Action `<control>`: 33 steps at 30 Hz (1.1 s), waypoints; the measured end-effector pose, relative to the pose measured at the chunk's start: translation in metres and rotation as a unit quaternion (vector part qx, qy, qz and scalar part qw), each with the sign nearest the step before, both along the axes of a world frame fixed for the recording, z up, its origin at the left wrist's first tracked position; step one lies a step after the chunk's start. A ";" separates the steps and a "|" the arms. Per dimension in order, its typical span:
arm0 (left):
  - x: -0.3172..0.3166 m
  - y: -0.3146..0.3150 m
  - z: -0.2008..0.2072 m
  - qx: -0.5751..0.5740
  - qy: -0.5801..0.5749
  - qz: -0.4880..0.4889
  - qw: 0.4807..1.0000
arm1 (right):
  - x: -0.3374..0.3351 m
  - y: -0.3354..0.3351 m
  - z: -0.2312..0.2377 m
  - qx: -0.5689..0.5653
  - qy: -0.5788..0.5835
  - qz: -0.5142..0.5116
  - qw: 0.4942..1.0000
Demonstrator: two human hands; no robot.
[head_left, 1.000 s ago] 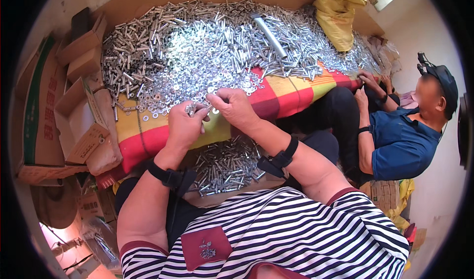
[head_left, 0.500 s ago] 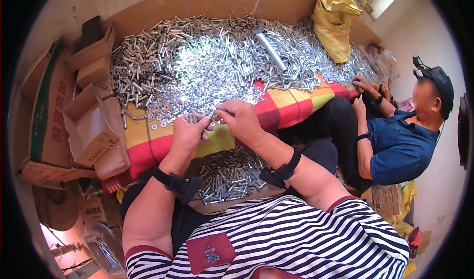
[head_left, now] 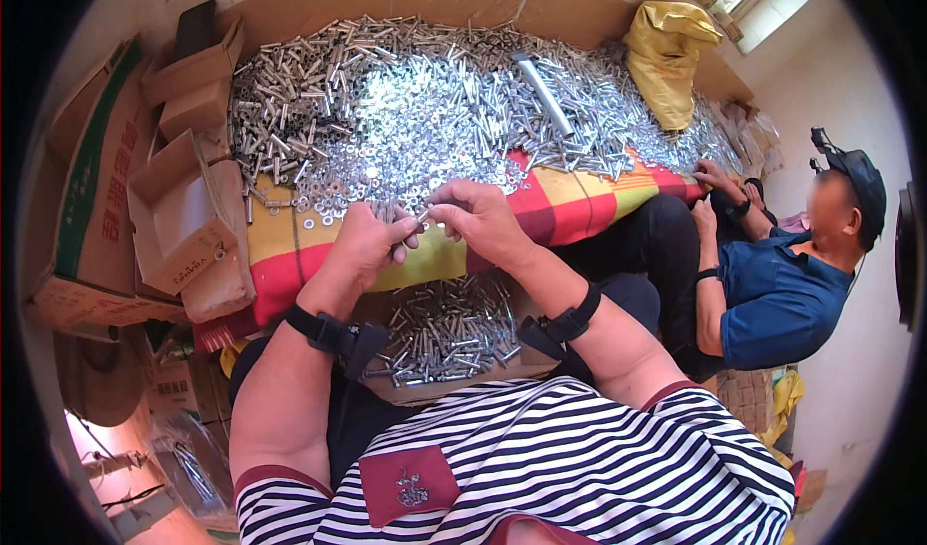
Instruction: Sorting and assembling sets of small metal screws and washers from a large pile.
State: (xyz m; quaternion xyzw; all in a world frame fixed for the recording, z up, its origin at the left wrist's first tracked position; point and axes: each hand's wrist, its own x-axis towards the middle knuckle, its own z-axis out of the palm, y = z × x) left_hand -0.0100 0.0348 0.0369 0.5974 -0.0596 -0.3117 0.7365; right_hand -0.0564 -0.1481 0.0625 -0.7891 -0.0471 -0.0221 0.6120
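Observation:
My left hand (head_left: 363, 244) is closed around several silvery metal bolts (head_left: 385, 211), whose ends show above the fingers. Close beside it, the thumb and fingers of my right hand (head_left: 475, 221) pinch a small metal piece (head_left: 423, 219), which looks like the end of a bolt; its exact shape is too small to tell. Both hands hover over the near edge of a checked cloth (head_left: 415, 267). Just beyond them spreads a heap of loose washers (head_left: 410, 154). Below, in front of my body, a cardboard box holds many bolts (head_left: 452, 337).
Metal sleeves and bolts (head_left: 309, 82) are piled behind the washers, with a metal channel (head_left: 544, 96) on top. A yellow sack (head_left: 668, 67) stands at the back right. Cardboard boxes (head_left: 183, 219) line the left side. Another person (head_left: 777, 299) sits at the right, hands near the cloth.
The whole view has shifted slightly. My hands have drawn a little closer together at the small metal piece, the left still holding its bolts.

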 end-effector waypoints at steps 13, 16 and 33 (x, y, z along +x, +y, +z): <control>0.011 0.004 -0.008 -0.052 0.097 -0.026 0.994 | 0.007 -0.001 -0.018 0.031 -0.092 0.015 0.995; 0.013 0.000 -0.011 -0.030 0.086 -0.026 0.996 | 0.010 -0.007 -0.017 -0.001 -0.025 0.011 1.000; 0.009 -0.011 -0.002 0.086 -0.179 0.039 0.979 | 0.013 -0.010 -0.009 0.007 -0.030 0.008 0.999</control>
